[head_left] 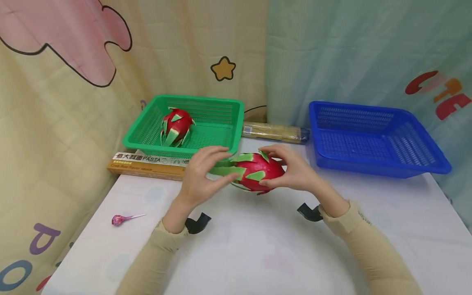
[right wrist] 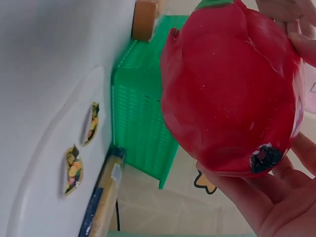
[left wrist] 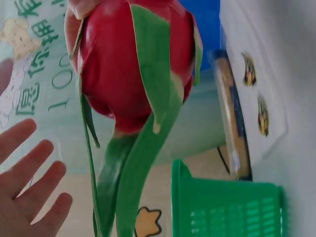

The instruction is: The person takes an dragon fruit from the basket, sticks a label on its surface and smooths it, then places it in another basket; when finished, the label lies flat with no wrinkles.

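A red dragon fruit [head_left: 258, 172] with green scales lies sideways above the white table, its leafy end to the left. My right hand [head_left: 295, 166] grips its rounded end, thumb on the near side and fingers over the far side. In the right wrist view, that hand [right wrist: 276, 202] curls around the dragon fruit [right wrist: 229, 94] near its dark end spot. Beside the long green leaves is my left hand [head_left: 203, 176]; in the left wrist view this hand [left wrist: 29, 187] has its fingers spread, apart from the fruit [left wrist: 133, 54].
A green basket [head_left: 239, 123] holds another dragon fruit [head_left: 177, 127] at the back left. A blue basket [head_left: 380, 162] stands at the back right, with a packet of noodles [head_left: 274, 133] between them. In front of the green basket lies a pasta box [head_left: 147, 166]; a lollipop [head_left: 125, 219] lies nearer.
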Demonstrator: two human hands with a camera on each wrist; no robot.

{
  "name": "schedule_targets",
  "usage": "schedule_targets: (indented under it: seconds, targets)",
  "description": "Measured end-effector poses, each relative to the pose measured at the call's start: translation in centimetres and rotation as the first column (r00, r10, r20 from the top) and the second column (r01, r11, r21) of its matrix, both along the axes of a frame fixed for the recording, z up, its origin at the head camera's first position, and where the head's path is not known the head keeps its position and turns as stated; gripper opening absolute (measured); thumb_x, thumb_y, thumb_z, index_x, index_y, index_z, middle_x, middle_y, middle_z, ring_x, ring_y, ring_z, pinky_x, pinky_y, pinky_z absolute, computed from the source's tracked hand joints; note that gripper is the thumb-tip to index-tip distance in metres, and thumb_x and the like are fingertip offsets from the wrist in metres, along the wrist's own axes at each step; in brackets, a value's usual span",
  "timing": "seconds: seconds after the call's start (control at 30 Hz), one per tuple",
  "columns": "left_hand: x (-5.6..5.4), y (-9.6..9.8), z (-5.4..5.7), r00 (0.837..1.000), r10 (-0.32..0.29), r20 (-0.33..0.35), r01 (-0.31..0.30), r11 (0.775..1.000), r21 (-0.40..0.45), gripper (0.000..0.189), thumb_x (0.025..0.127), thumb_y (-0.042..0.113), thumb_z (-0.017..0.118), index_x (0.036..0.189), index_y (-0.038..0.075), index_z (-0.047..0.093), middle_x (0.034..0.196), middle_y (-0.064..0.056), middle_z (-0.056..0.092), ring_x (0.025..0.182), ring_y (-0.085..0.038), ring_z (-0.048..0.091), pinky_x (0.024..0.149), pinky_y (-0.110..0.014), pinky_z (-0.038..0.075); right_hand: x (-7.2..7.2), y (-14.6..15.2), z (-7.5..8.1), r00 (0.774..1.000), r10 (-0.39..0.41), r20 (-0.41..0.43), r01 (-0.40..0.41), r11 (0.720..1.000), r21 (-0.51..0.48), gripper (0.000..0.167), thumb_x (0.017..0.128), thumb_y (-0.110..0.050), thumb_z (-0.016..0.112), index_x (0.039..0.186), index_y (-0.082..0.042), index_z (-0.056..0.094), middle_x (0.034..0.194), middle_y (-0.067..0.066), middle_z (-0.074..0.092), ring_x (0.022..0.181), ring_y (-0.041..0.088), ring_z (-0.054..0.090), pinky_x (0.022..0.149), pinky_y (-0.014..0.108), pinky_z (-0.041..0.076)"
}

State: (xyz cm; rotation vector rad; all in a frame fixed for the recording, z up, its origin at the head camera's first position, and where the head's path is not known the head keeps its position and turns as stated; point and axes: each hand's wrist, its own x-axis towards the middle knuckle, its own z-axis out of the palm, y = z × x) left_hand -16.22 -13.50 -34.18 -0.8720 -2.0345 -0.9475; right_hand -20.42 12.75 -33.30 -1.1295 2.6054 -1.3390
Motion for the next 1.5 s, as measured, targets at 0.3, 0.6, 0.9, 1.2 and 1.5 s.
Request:
schedule_targets:
  seconds: [0.3,0.6,0.9,1.2,1.5]
  targets:
    - [0.1,2.6,-3.7,0.89,-0.05,0.452,0.185,0.948,-0.259,0.072,0.075,0.046,0.076,0.136,0.018,0.05,0.14,-0.002,0.044,0.125,-0.018,0.041,0.091,-0.04,0.046,1.6,0.3,-3.4,0.999,0.021,-0.042,-0.018,0.997,0.07,0.072,0.067,-0.027,0.086,0.129,-0.013,0.053,0.119,-0.002,0.054,0.109,0.016,0.052,0.081,0.032,0.052]
    - [-0.3,2.8,-4.9,0.847,-0.024,0.531,0.203,0.938,-0.283,0.07,0.073,0.041,0.079,0.133,0.014,0.053,0.127,-0.002,0.057,0.113,-0.017,0.049,0.087,-0.035,0.048,2.1,0.0,-5.0,0.999,-0.009,-0.052,0.015,0.992,0.122,0.071,0.067,-0.032,0.085,0.13,-0.017,0.054,0.117,-0.002,0.055,0.107,0.015,0.053,0.08,0.032,0.053]
    - [-0.7,2.7,-5.4,0.81,-0.011,0.586,0.199,0.945,-0.258,0.068,0.072,0.045,0.079,0.129,0.016,0.056,0.123,0.001,0.058,0.111,-0.014,0.05,0.085,-0.033,0.048,1.4,1.3,-5.5,0.998,0.056,0.037,-0.06,0.99,0.128,0.075,0.07,-0.038,0.083,0.134,-0.017,0.05,0.124,-0.002,0.053,0.114,0.017,0.052,0.087,0.038,0.05]
    - [-1.0,2.3,-6.3,0.724,-0.068,0.687,0.216,0.968,-0.132,0.066,0.072,0.041,0.081,0.128,0.016,0.057,0.125,0.001,0.057,0.111,-0.014,0.051,0.086,-0.032,0.048,0.1,2.9,-6.5,0.938,0.164,0.307,-0.176,0.984,0.015,0.07,0.073,-0.023,0.082,0.134,-0.014,0.049,0.132,0.005,0.05,0.12,0.026,0.049,0.088,0.037,0.049]
    - [-1.1,2.7,-7.0,0.616,-0.143,0.775,0.231,0.973,-0.004,0.063,0.074,0.036,0.08,0.129,0.02,0.055,0.129,0.005,0.054,0.114,-0.013,0.049,0.089,-0.033,0.047,-0.9,4.4,-6.8,0.888,0.18,0.422,-0.178,0.983,-0.046,0.057,0.081,-0.017,0.075,0.132,-0.007,0.051,0.131,0.009,0.052,0.118,0.028,0.052,0.091,0.038,0.048]
